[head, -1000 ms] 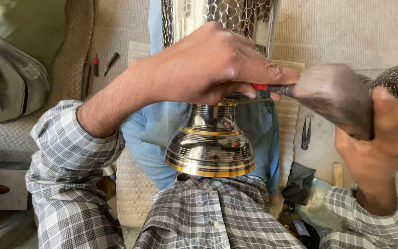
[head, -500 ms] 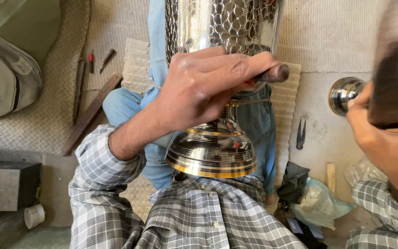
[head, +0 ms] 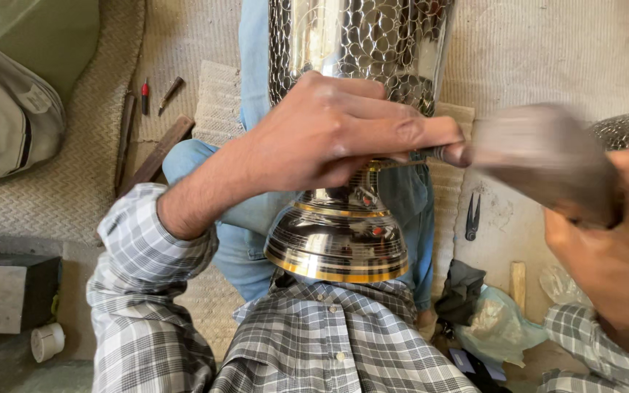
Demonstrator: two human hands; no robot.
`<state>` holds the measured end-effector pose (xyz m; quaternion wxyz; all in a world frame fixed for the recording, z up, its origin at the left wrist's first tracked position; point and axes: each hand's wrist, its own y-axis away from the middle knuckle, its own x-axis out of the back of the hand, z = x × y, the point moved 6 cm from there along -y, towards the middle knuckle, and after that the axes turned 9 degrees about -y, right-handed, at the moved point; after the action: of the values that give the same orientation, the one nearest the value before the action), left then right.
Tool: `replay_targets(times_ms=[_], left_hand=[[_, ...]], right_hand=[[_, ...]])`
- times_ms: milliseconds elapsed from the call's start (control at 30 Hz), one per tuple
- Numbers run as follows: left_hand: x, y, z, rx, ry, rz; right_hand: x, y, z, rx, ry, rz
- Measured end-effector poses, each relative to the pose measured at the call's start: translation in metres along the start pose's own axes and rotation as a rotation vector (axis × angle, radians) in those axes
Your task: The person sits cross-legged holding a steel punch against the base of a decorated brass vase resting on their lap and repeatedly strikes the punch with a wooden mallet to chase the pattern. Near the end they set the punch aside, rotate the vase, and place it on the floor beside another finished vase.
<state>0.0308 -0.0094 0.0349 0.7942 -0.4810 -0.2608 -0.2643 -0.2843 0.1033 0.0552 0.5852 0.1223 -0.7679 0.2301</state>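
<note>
While the left hand (head: pixel 329 135) pinches a slim metal punch (head: pixel 442 153) between thumb and curled fingers against the waist of a large shiny metal vase (head: pixel 343 218), the right hand (head: pixel 613 255) grips a hammer (head: pixel 547 164) whose blurred head sits right at the punch's end. The vase lies propped in the person's lap, its banded, gold-edged foot (head: pixel 338 247) near the checked shirt (head: pixel 343 342) and its hammered, scale-patterned body (head: pixel 358 44) reaching to the far side over the blue trousers (head: pixel 245 240).

The chief risk, as I judge it, is to the left forefinger, which lies stretched along the punch almost to the struck end; a blow landing a little off would catch the fingertip. A glancing hit could also skid the punch across the polished surface and scar the finished bands. The vase rests on legs rather than a firm block, so it may roll or rock under a strike and spoil the placement of the mark. Too heavy a blow could dent the thin waist. The right hand's fingers appear wrapped around the handle, though motion blur hides the detail. Small black pliers (head: pixel 472 217) and a crumpled plastic bag (head: pixel 500 327) lie on the floor to the right, well clear of the swing.
</note>
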Motion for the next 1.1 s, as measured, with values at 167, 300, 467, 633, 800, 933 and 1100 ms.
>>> replay_targets(times_ms=[167,300,467,633,800,933,1100], left_hand=[[0.003,-0.012,-0.007,-0.097,0.009,-0.011],[0.005,-0.017,-0.016,-0.09,0.155,-0.039],[0.005,-0.021,-0.017,-0.174,0.19,-0.07],[0.002,-0.015,-0.018,-0.131,0.118,-0.061],[-0.002,-0.002,-0.01,0.012,0.024,0.069],[0.0,0.011,-0.005,0.13,0.058,0.2],[0.003,0.023,0.004,0.2,0.045,0.363]], right_hand=[[-0.025,0.013,0.002,-0.034,-0.124,0.178],[-0.033,0.032,0.018,-0.251,-0.41,0.287],[-0.027,0.036,0.025,-0.432,-0.424,0.29],[-0.017,0.011,0.01,-0.336,-0.282,0.214],[-0.007,-0.025,-0.006,-0.257,-0.316,0.18],[0.005,-0.053,-0.016,-0.111,-0.224,0.065],[0.014,-0.067,-0.02,-0.05,-0.111,-0.031]])
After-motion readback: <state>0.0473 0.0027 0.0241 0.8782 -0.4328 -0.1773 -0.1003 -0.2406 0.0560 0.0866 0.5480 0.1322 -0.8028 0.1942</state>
